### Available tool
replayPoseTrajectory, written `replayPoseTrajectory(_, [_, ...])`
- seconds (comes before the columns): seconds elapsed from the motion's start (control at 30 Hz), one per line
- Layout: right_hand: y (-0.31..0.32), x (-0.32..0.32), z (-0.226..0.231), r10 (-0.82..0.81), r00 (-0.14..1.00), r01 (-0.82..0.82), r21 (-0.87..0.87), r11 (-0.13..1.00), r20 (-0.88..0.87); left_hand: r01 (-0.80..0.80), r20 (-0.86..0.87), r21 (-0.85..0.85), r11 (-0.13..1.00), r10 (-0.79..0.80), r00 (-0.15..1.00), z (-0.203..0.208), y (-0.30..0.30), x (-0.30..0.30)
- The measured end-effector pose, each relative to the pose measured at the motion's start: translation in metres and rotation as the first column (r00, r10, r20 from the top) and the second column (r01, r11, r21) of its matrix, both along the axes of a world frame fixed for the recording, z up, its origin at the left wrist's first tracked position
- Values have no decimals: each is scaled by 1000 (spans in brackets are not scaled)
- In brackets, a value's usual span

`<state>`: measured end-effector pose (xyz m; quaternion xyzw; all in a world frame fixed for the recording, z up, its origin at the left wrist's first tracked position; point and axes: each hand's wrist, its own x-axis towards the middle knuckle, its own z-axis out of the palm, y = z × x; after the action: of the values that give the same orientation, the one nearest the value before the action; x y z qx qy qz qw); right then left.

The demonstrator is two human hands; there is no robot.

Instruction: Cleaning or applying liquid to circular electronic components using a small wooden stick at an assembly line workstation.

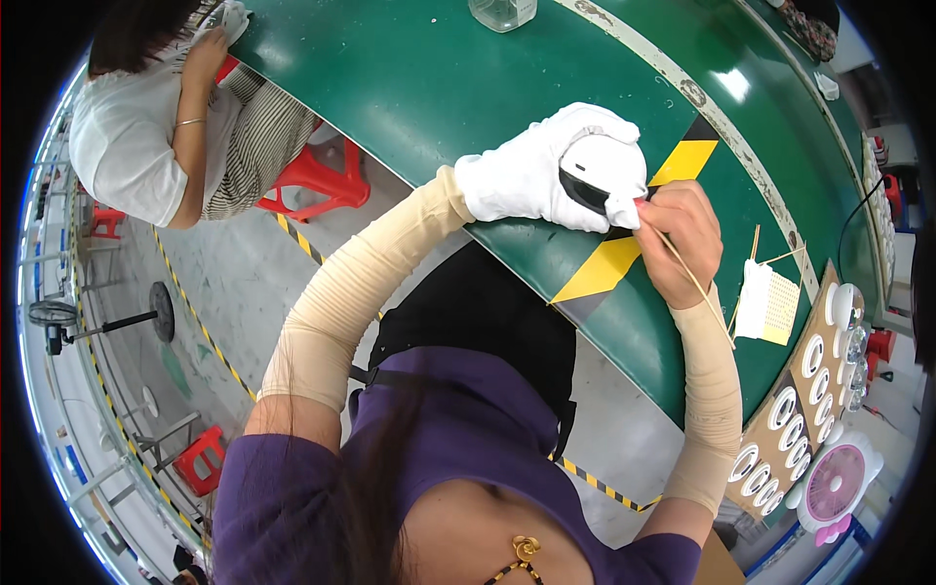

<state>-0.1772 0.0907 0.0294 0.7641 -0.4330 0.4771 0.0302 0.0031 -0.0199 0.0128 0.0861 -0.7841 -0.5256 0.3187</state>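
In front of me, above the green table [419, 88], my left hand [522, 180] wears a white glove and is closed round a rounded white housing [606, 161] with a dark curved band. My bare right hand [684, 239] pinches a thin wooden stick [694, 278] against the housing's lower right side. The stick slants down to the right, out past my fingers. A bit of white material [622, 211] lies where both hands meet; whether it is glove fingertip or cloth I cannot tell. The stick's working tip is hidden there.
Right of my hands lies a white and yellow pad [765, 302] with several loose sticks. Beyond it, a brown board [788, 429] carries several white rings, near a pink fan [837, 482]. A clear container [502, 12] stands far off. A co-worker [146, 136] sits at left by a red stool [327, 180].
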Motion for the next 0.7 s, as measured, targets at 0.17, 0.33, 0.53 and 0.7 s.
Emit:
replayPoseTrajectory(0.17, [-3, 19, 12, 26, 998, -25, 30, 999, -50, 35, -25, 132, 991, -32, 999, -10, 1, 0])
replayPoseTrajectory(0.33, [6, 3, 5, -19, 999, 21, 31, 999, -51, 29, -17, 103, 994, -28, 999, -4, 2, -1])
replayPoseTrajectory(0.53, [-5, 26, 12, -28, 996, 25, -32, 999, -82, 42, -30, 214, 976, -36, 999, -5, 3, 1])
replayPoseTrajectory(0.7, [10, 18, 0, -33, 997, 36, 37, 999, -75, -64, 23, -12, 998, 65, 998, -5, 7, 1])
